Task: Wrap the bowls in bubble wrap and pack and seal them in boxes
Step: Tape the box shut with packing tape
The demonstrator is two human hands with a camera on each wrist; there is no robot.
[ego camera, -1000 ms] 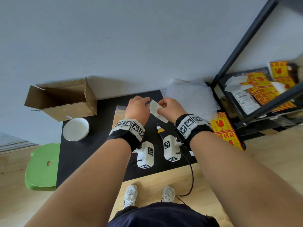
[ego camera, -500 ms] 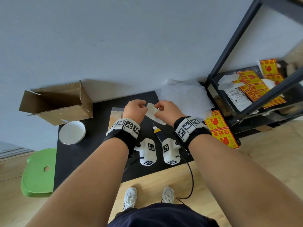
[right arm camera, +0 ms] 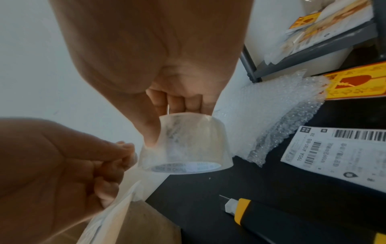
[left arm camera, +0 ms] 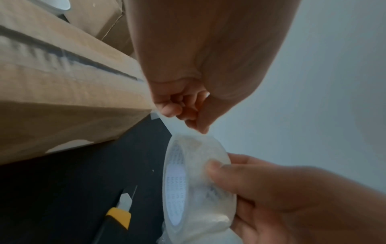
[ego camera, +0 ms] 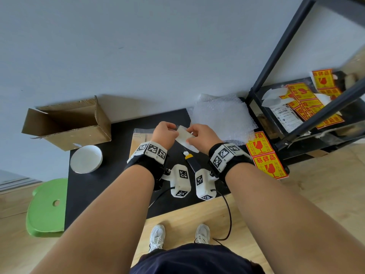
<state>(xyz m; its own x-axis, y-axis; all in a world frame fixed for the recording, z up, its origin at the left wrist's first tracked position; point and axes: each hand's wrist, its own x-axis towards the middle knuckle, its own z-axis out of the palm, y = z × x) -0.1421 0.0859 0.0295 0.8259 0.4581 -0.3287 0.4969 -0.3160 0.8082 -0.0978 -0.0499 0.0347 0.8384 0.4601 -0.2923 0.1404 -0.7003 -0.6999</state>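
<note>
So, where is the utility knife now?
In the head view the utility knife lies on the black mat, just below the tape roll and between both wrists.

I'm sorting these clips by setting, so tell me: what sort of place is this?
Probably a small packing or shipping station. An open cardboard box and bubble wrap sit on a black mat, yellow fragile stickers and shipping labels lie nearby, and the right hand holds clear tape.
</note>
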